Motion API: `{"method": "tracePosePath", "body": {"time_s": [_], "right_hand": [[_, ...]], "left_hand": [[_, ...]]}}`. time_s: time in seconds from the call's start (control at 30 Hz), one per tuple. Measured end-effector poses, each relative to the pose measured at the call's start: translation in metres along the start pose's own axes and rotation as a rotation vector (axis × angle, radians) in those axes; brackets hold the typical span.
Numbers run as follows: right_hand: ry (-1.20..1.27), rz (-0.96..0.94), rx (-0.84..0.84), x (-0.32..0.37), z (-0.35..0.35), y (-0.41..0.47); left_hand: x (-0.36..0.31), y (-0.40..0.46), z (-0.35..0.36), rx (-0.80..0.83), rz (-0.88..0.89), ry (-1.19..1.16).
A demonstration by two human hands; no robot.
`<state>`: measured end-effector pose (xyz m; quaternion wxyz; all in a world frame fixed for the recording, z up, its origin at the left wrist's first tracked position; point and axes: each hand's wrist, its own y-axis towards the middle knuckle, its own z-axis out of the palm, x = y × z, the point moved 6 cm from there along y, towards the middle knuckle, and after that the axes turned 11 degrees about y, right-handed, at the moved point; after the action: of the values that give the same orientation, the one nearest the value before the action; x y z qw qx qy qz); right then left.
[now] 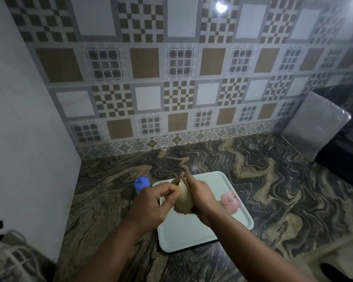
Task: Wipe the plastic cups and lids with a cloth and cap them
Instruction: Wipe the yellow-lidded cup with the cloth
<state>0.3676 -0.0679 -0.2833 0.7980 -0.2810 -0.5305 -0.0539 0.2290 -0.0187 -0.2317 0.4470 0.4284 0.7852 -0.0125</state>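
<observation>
Beige cup [182,197] being wiped: left hand [151,204] clamping cup, right hand [201,197] pinching cloth [184,177]. Blue capped cup [141,185] done at nine o'clock; pink cup [230,201] waiting at three.

dim | lamp glare top right | soft blur | edges bowed

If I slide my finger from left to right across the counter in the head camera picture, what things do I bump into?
Blue-capped plastic cup → left hand → beige plastic cup held in both hands → right hand → pink plastic cup on the pale tray → shiny grey packet leaning by the wall.
</observation>
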Motion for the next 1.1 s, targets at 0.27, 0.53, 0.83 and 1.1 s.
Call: {"method": "tracePosePath", "body": {"time_s": [0.27, 0.53, 0.83, 1.1], "right_hand": [[0.032, -0.325, 0.031, 0.015, -0.015, -0.002], [-0.217, -0.94, -0.008, 0.018, -0.019, -0.023], [-0.225, -0.632, -0.09, 0.023, -0.024, -0.011], [0.001, 0.155, 0.147, -0.007, -0.007, -0.014]], "left_hand": [[-0.007, -0.003, 0.005, -0.078, -0.064, -0.174], [-0.009, 0.0, 0.002, 0.007, -0.03, -0.202], [-0.004, 0.0, 0.005, 0.053, -0.054, -0.03], [-0.004, -0.006, 0.001, 0.014, 0.078, 0.058]]}}
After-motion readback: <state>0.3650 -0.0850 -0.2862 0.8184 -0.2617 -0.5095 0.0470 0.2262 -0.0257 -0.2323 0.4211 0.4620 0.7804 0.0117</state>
